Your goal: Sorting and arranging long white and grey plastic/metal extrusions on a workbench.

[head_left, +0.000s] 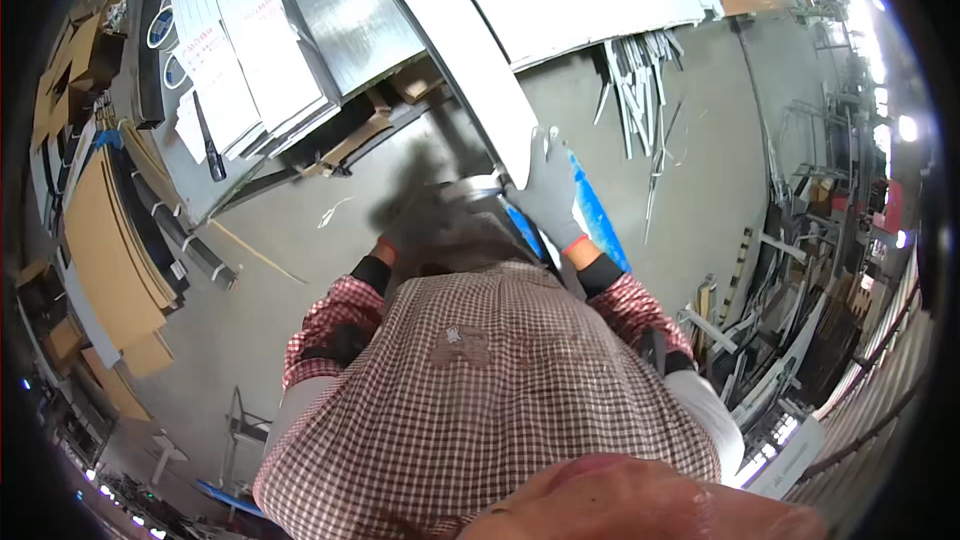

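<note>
Panel [460, 60], one: long, narrow, flat, white-faced, straight-sided, with a dark edge along its left side; set aslant, far end over the work table [350, 15], near end projecting past the table edge toward the wearer's body. Right hand [550, 185], grey-gloved, red cuff: at the panel's near right corner, fingers extended along the edge; whether it grips cannot be told. Left hand [425, 215], dark-gloved, in shadow, beside a pale curved piece [475, 186]; its hold likewise cannot be told. Table: smooth grey top, bearing at left a stack of white strips [235, 40], a dark slim tool [209, 140] and rolls of tape [161, 28]. Room: grey floor [700, 150]; thin metal strips [640, 85] in a bunch beyond the right hand; brown cardboard sheets [110, 250] at left; racked lengths of material at right, blurred.
</note>
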Available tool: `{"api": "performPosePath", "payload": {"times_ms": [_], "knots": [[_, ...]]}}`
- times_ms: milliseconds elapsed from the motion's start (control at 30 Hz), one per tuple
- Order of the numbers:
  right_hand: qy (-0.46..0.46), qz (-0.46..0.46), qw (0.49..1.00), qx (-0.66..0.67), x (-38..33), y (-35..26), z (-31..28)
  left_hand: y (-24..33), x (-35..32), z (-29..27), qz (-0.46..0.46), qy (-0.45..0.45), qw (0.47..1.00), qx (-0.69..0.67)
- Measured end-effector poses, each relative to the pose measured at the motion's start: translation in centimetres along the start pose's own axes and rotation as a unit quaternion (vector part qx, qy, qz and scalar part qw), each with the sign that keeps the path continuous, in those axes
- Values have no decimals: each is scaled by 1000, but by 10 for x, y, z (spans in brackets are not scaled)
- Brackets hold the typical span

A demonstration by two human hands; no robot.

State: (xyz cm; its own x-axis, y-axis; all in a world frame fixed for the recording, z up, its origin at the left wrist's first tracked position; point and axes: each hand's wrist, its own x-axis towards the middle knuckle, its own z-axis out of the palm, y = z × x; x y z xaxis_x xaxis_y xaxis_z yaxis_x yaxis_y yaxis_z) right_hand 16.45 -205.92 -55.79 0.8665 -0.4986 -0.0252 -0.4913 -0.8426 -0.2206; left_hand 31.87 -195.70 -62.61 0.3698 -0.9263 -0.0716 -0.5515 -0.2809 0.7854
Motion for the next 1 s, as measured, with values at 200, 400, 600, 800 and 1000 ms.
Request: {"api": "performPosePath", "payload": {"times_ms": [200, 400, 600, 800, 1000], "knots": [[33, 141, 762, 631, 26, 9, -35, 77, 23, -11, -91, 6, 995, 37], [-280, -82, 937, 191, 65, -4, -71, 53, 4, 9, -101, -44, 979, 171], [-339, -283, 892, 92, 137, 89, 1, 84, 15, 17, -31, 54, 963, 262], [-219, -170, 950, -140, 101, 115, 61, 47, 7, -16, -114, 111, 976, -148], [-362, -136, 920, 63, 118, 52, -23, 46, -36, 64, -264, 25, 950, -166]]}}
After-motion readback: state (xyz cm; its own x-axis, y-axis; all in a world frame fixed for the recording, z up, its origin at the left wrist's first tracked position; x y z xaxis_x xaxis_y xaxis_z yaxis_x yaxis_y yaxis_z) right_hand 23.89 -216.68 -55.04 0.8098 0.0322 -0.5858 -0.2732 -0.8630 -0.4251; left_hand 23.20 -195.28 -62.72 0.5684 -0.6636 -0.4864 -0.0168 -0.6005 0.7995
